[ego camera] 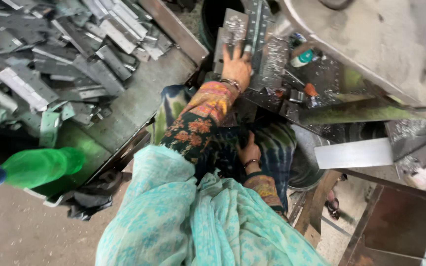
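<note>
Left hand (236,63) reaches up toward the top centre of the frame, palm down and fingers spread flat on a grey perforated metal plate (234,27) that stands among other steel pieces on the dark machine surface (321,83); it presses on the plate rather than closing round it. The right hand (249,152) sits lower, just below the centre of the frame, resting on dark tie-dyed cloth at the lap; whether its fingers close on anything I cannot tell.

Bright metal shavings (275,59) lie just beside the left hand, and the plate edges look raw, so a slide of the palm could cut the skin. The long turquoise scarf (193,221) hangs loose in the lower middle and could catch on the machine's edges.

A heap of flat grey metal strips (65,59) fills a tray at the upper left. A green plastic bottle with a blue cap (35,167) lies at the left edge, with no label that can be made out. A small white and teal container (301,58) stands at the upper right of centre, its markings too small to read.
</note>
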